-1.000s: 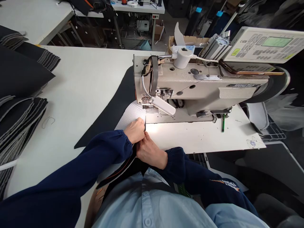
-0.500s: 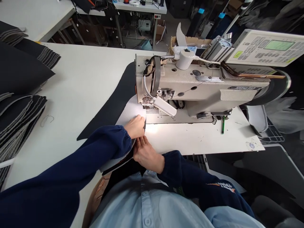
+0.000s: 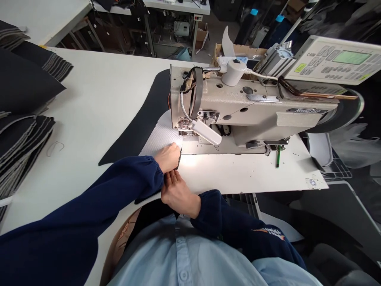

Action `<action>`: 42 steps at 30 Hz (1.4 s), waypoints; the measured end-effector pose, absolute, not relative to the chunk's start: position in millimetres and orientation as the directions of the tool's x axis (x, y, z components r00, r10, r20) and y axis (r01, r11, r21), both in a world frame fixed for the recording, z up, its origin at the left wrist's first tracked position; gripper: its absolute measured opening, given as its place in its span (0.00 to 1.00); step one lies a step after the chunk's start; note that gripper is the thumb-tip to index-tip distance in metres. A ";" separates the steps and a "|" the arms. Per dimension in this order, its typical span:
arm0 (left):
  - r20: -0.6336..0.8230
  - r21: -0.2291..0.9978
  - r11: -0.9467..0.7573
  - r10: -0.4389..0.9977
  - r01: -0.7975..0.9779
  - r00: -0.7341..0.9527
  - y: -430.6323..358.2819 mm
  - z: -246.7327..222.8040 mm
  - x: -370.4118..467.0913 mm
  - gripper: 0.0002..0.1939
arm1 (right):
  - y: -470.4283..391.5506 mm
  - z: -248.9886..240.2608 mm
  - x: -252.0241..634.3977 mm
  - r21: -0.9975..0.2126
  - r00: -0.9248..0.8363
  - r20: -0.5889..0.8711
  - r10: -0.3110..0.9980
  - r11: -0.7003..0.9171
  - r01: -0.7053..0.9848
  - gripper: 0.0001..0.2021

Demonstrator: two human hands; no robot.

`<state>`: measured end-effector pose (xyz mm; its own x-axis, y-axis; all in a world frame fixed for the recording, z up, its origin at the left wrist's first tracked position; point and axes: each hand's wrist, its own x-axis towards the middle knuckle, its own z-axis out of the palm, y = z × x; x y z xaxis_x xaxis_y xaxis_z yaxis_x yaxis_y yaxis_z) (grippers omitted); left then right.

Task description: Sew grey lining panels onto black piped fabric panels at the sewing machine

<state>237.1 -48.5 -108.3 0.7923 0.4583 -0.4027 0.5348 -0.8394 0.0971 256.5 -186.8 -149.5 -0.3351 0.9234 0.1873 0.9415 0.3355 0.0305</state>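
A dark fabric panel (image 3: 138,117) with a pale, ribbed backing (image 3: 159,137) lies partly under the head of a sewing machine (image 3: 226,95). Its right edge runs down from the needle area toward me. My left hand (image 3: 168,157) presses on the pale side just below the machine's head, fingers curled at the panel's edge. Directly below it, my right hand (image 3: 180,194) has its fingers bent over the same edge, pinching the fabric close to my body. The needle itself is hidden by the machine head and a small lamp (image 3: 207,132).
Stacks of dark cut fabric pieces (image 3: 22,147) lie on the table's left side, beside a loose thread (image 3: 55,147). A control panel (image 3: 336,59) and a phone (image 3: 321,95) sit on the machine. A green-handled tool (image 3: 278,157) is near its base.
The panel has shifted further under the machine, with its lower tail drawn up from my lap. Both hands have moved slightly left, still on the edge.
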 end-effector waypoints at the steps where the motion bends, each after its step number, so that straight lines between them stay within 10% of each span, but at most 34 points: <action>1: -0.400 0.101 -0.836 0.463 0.540 0.791 -47.4 -108.4 237.9 0.15 | -186.4 -151.6 256.2 0.029 -0.326 0.196 0.925 0.326 0.945 0.12; 42: -0.379 0.100 -0.885 0.389 0.456 0.840 -34.6 -102.3 227.7 0.13 | -151.1 -145.2 257.9 -0.032 -0.200 0.112 0.973 0.205 0.978 0.14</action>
